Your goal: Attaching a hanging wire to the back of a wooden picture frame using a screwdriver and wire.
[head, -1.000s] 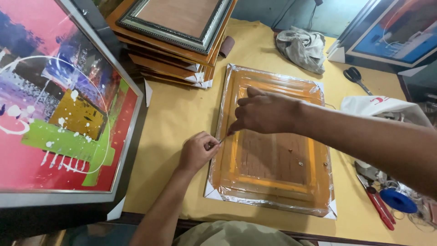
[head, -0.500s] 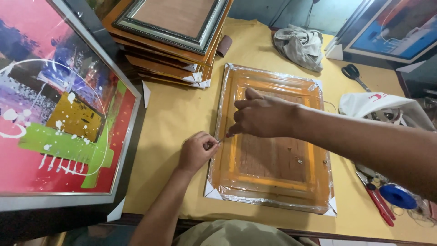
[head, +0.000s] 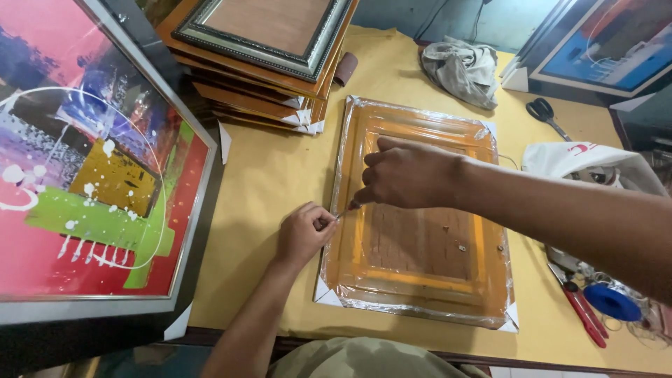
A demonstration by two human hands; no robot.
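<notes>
Head view: two hands (head: 302, 234) (head: 402, 173), one wrapped frame (head: 420, 217).

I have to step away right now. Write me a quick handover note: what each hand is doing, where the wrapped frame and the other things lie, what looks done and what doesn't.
Left hand: fingers pinched at the left edge of the wrapped frame, on the clear film there.
Right hand: reaches across, fingertips pressing the film at that same edge.
Frame lies back up on the yellow table cover, white corner protectors on.
Stack of frames behind it; abstract painting at left; scissors, red pliers and blue spool at right.
Done: film covers the whole frame.
Left: the left edge seems still unsealed.
</notes>
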